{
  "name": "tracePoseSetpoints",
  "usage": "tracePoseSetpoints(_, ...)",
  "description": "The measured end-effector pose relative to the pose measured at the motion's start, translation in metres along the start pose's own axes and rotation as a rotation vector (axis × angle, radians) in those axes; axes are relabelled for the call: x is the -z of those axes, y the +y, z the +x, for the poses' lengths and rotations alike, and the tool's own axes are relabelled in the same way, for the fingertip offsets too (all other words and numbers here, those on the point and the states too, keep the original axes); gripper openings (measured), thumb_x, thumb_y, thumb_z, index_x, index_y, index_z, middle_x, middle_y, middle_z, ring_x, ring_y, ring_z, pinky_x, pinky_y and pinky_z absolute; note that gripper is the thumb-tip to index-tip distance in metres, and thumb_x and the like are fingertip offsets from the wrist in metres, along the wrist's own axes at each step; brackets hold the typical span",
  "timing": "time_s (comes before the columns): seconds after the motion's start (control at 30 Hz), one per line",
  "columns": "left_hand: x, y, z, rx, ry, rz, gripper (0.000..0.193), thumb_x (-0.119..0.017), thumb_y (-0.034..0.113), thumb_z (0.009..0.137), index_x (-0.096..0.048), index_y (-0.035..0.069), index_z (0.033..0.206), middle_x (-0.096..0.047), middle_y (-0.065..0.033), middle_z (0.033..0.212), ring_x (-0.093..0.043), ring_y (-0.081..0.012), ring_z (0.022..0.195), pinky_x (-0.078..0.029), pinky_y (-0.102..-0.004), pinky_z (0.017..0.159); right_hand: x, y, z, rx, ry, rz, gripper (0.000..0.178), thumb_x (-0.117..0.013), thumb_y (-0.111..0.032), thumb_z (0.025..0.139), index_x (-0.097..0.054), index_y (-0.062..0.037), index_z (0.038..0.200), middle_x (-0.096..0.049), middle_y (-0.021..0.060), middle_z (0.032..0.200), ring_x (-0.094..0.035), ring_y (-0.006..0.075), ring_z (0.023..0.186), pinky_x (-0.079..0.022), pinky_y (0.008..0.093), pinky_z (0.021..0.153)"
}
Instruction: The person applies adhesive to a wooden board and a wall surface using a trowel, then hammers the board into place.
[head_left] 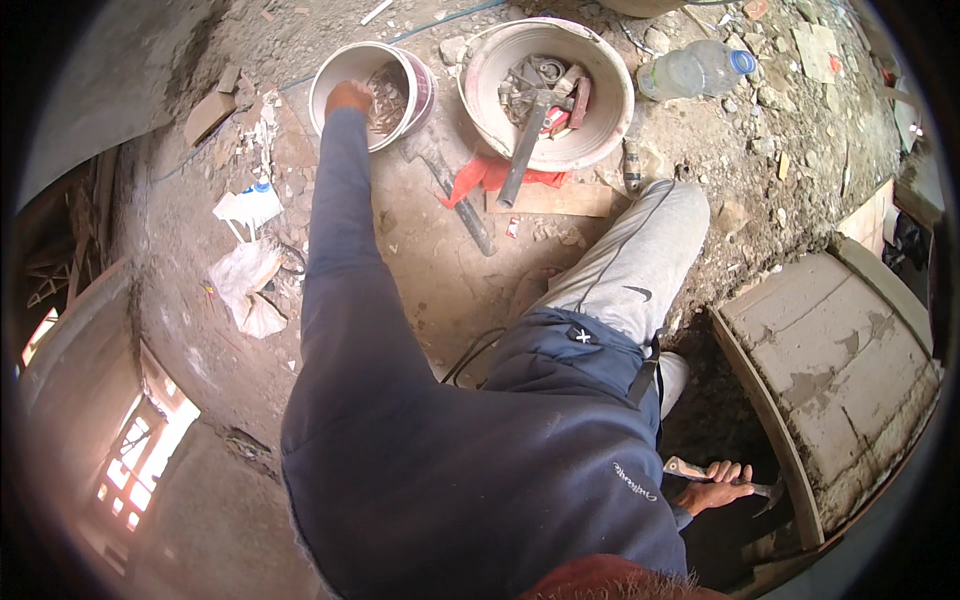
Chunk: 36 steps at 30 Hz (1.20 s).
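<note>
My left arm stretches forward, and my left hand (348,97) reaches inside the rim of a small white bucket (418,92). Small brownish pieces that look like nails (386,98) lie in that bucket. The fingers of this hand are hidden, so what they touch cannot be made out. Low on the right, my right hand (715,488) is closed around a claw hammer (769,492), gripping it close to the head; its light handle end sticks out on the left. That hammer is beside a wooden board edge.
A wide whitish tub (478,85) holds tools, a hammer (522,155) leaning over its rim. Another hammer (462,208), a red cloth (480,178) and a plank (560,200) lie before it. A plastic bottle (690,70) stands right of the tub. A boarded concrete block (830,350) is at right.
</note>
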<state>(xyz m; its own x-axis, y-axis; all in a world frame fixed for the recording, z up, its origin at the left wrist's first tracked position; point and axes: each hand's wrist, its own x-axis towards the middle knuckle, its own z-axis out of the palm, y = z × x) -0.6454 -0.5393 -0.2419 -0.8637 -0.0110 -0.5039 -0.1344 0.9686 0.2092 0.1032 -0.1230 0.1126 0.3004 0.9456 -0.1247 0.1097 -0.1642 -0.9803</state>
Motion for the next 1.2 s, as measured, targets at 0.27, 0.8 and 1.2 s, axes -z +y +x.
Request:
tracePoseSetpoints(0.27, -0.038, 0.017, 0.005, 0.078, -0.167, 0.370, 0.038, -0.070, 0.022, 0.083, -0.071, 0.004, 0.116, -0.068, -0.0177, 0.122, -0.064, -0.0328, 0.116, -0.050, -0.0413, 0.099, 0.022, 0.001, 0.011, -0.027, -0.062, -0.003, 0.058, -0.026, -0.055, 0.106, -0.054, -0.0057, 0.120, -0.035, 0.0011, 0.061, -0.030, 0.0123, 0.042, -0.030, 0.0239, 0.033)
tracePoseSetpoints(0.8, -0.082, -0.025, 0.040, 0.052, -0.048, -0.135, 0.019, -0.074, 0.015, 0.080, -0.072, -0.003, 0.088, -0.069, -0.0135, 0.075, -0.063, -0.0224, 0.062, -0.050, -0.0379, 0.060, 0.014, 0.003, 0.006, 0.012, -0.101, -0.007, 0.058, -0.026, -0.055, 0.106, -0.056, -0.0062, 0.115, -0.036, 0.0004, 0.062, -0.033, 0.0105, 0.046, -0.032, 0.0227, 0.037)
tracePoseSetpoints(1.2, 0.041, 0.023, -0.051, -0.056, -0.434, -0.839, 0.017, -0.070, 0.013, 0.089, -0.072, 0.003, 0.103, -0.072, -0.0021, 0.083, -0.046, -0.0034, 0.052, -0.033, -0.0189, 0.044, 0.006, 0.004, 0.005, 0.013, -0.039, -0.024, 0.058, -0.030, -0.056, 0.105, -0.055, -0.0057, 0.116, -0.031, -0.0013, 0.062, -0.027, 0.0094, 0.045, -0.027, 0.0225, 0.036)
